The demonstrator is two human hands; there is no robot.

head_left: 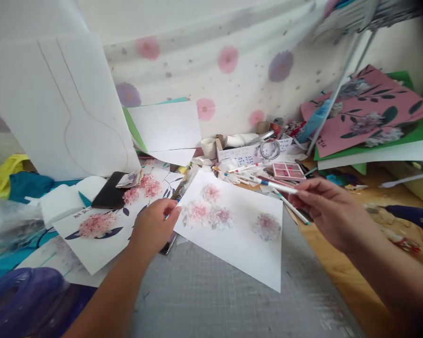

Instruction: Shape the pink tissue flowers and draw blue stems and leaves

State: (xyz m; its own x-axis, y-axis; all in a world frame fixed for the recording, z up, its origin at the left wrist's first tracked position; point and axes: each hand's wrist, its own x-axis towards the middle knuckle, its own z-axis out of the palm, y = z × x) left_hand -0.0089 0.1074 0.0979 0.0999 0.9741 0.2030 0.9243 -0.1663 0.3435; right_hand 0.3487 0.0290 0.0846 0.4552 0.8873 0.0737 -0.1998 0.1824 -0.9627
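A white sheet of paper (232, 253) with several soft pink and grey flowers on it tilts over the grey board (204, 300). My left hand (155, 220) pinches the sheet's left corner between thumb and fingers. To the right of the sheet, my right hand (320, 202) is closed on a slim white pen with a blue band (278, 187), held nearly level with its tip pointing left. The pen's far end is hidden in the fingers. Below that hand, another white pen (296, 209) lies beside the sheet. Part of a phone (168, 246) shows under my left hand.
A paint palette (288, 171), paper cup (208, 148) and wire coil (270, 149) crowd the back. Finished flower sheets (98, 225) and a black wallet (109, 191) lie left. Pink flower paper (366, 112) stands at right by a metal pole (338, 89). A large white board (45, 103) leans back left.
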